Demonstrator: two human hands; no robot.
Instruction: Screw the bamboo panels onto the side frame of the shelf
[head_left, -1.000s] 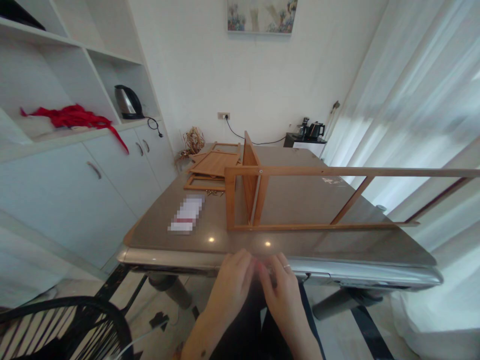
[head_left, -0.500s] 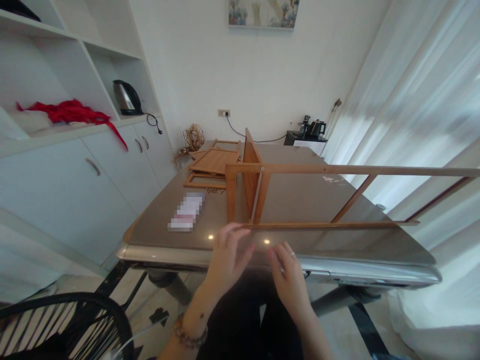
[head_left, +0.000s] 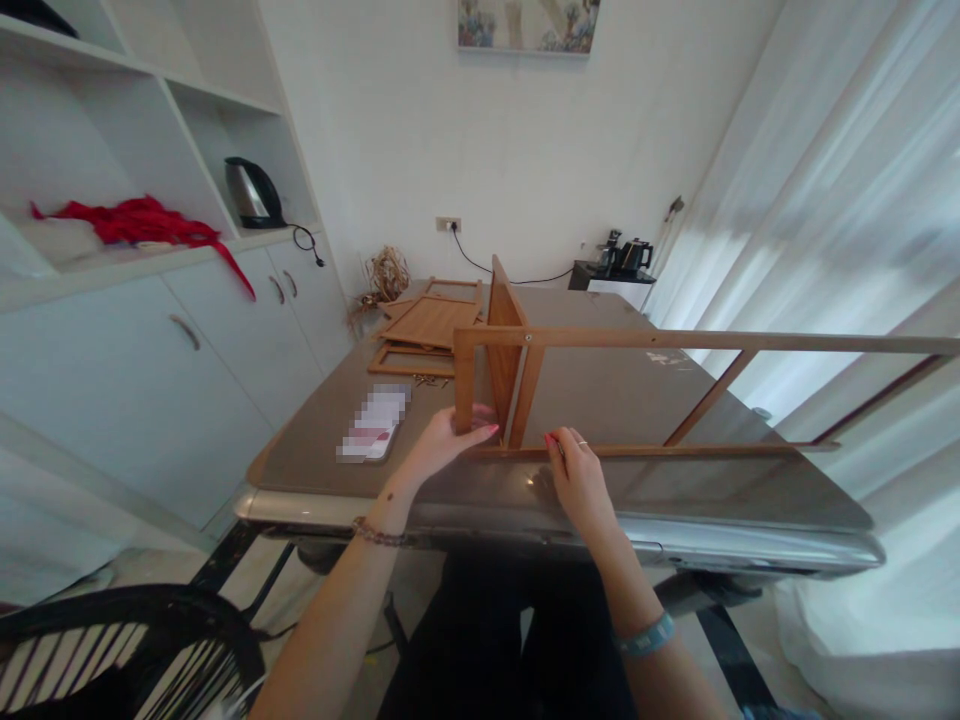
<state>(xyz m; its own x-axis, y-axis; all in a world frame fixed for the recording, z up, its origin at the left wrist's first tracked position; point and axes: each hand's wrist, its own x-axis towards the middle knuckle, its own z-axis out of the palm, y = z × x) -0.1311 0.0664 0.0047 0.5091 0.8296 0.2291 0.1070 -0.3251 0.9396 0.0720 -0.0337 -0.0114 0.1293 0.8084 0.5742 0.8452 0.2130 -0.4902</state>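
Observation:
A partly built wooden frame (head_left: pixel 645 342) lies on its side on the brown table (head_left: pixel 600 400), with long rails running to the right and an upright panel at its left end. My left hand (head_left: pixel 444 446) reaches to the frame's lower left corner, fingers curled around the short post there. My right hand (head_left: pixel 576 476) rests on the lower rail just to the right, fingertips pinched on the rail's edge.
Loose wooden panels (head_left: pixel 427 330) lie at the table's far left. A phone (head_left: pixel 373 425) lies near the left front. White cabinets with a kettle (head_left: pixel 253 194) and red cloth (head_left: pixel 135 222) stand left. A black chair (head_left: pixel 127 650) is at bottom left. Curtains hang right.
Both hands moved from the table's near edge forward onto the frame; the left went to its corner post, the right to the lower rail.

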